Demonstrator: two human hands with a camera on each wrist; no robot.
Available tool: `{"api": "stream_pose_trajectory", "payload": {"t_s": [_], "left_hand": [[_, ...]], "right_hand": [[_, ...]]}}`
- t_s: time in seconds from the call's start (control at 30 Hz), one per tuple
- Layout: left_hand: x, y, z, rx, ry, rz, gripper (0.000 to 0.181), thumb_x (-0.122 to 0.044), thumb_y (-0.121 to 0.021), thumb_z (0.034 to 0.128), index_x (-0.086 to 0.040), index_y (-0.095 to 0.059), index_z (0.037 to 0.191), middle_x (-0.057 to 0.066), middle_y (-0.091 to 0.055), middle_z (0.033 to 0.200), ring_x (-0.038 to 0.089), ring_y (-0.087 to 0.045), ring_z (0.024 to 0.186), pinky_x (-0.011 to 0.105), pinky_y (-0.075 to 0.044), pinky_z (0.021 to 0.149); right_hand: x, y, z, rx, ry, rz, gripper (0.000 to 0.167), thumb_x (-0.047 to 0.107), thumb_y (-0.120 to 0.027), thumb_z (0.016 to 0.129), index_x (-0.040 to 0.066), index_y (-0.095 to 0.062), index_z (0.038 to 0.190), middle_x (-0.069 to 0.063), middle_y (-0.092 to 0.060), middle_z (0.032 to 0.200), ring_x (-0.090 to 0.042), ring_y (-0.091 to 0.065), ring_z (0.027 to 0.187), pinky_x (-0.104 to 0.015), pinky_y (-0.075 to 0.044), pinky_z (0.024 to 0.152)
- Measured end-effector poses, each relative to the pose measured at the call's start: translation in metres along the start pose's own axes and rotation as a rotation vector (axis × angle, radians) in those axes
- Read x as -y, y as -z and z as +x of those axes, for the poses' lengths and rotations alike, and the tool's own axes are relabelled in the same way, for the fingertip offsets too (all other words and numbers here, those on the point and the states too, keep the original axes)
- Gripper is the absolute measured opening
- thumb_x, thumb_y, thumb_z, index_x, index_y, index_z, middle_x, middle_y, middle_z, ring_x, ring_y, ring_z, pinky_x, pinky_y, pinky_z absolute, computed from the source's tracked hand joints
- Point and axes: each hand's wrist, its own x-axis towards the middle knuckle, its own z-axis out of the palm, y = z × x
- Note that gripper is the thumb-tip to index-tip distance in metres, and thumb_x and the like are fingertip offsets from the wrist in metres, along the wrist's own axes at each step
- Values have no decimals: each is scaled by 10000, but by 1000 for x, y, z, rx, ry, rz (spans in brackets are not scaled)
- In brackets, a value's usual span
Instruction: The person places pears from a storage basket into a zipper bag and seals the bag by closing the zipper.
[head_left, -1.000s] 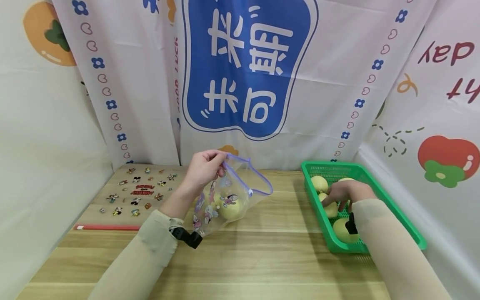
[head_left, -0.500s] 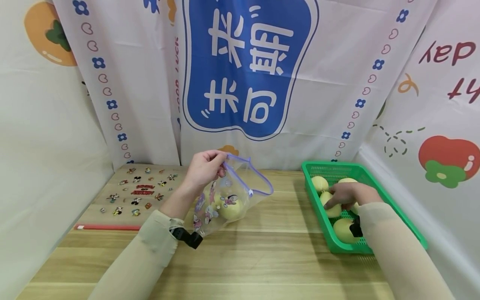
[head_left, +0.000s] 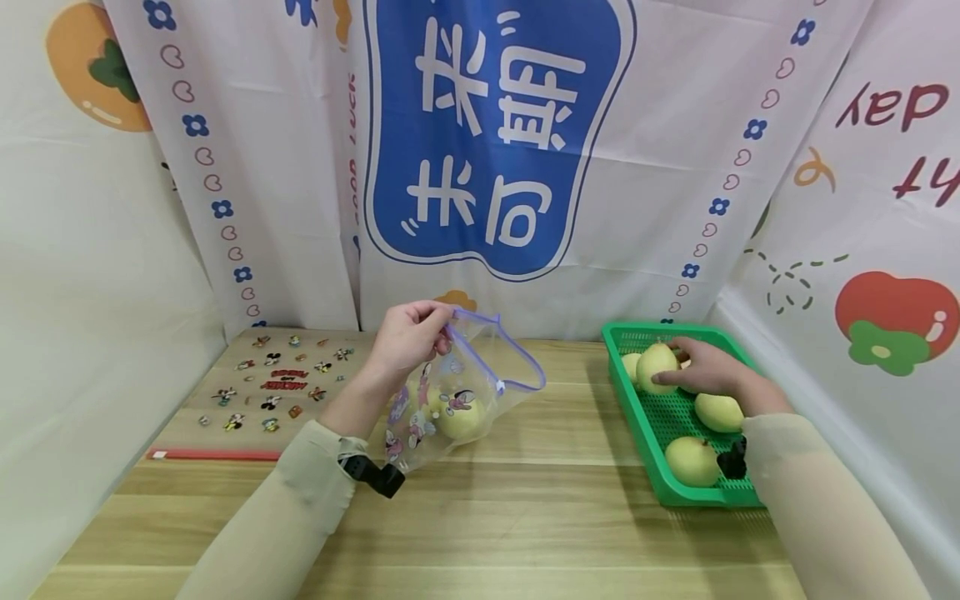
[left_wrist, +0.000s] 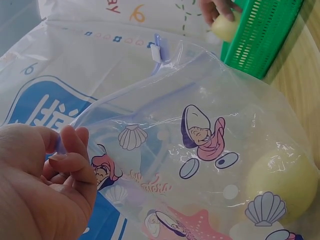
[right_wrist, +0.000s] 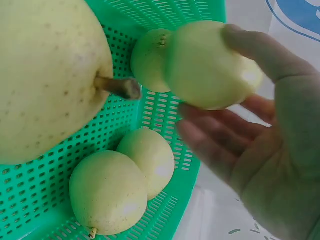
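Grips round, pale-yellow pear [head_left: 656, 369] in right hand [head_left: 711, 371] near far-left corner of green plastic basket [head_left: 705, 497]; pinches clear, purple-rimmed plastic bag [left_wrist: 202, 132] in left hand [head_left: 408, 340], likely propping it open.

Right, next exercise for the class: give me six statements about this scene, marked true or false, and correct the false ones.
1. The left hand grips the edge of a clear bag. True.
2. The right hand is empty. False: it holds a pear.
3. The clear bag has fruit in it. True.
4. The clear bag is zipped shut. False: its purple-edged mouth is open.
5. The basket is red. False: it is green.
6. A flat bag with a red edge lies on the table. True.
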Motion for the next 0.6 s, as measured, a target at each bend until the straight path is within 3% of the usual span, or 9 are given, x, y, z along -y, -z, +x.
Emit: {"api": "stream_pose_trajectory", "payload": {"t_s": [0.17, 0.37, 0.6], "left_hand": [[1, 0, 0, 0, 2, -6, 344, -269, -613, 1136, 15, -761, 1261, -17, -651, 771, 83, -616, 650, 187, -450, 584], [1, 1, 0, -3, 7, -6, 351, -274, -616, 1134, 16, -759, 1270, -17, -654, 773, 80, -616, 648, 185, -449, 580], [1, 1, 0, 0, 11, -11, 323, -259, -613, 1135, -4, -767, 1260, -10, -656, 786, 80, -614, 638, 179, -450, 570]], "right_hand": [[8, 1, 1, -129, 49, 78, 927, 524, -735, 1040, -38, -350, 1668, -359, -553, 1542, -528, -609, 1355, -649, -552, 1064], [24, 4, 6, -196, 106, 200, 936, 466, -746, 1052, -7, -280, 1712, -307, -482, 1635, -519, -600, 1406, -633, -530, 1139], [50, 2, 9, -198, 186, 299, 791, 360, -787, 1041, 62, -416, 1673, -206, -532, 1633, -444, -622, 1421, -251, -573, 1022]]}}
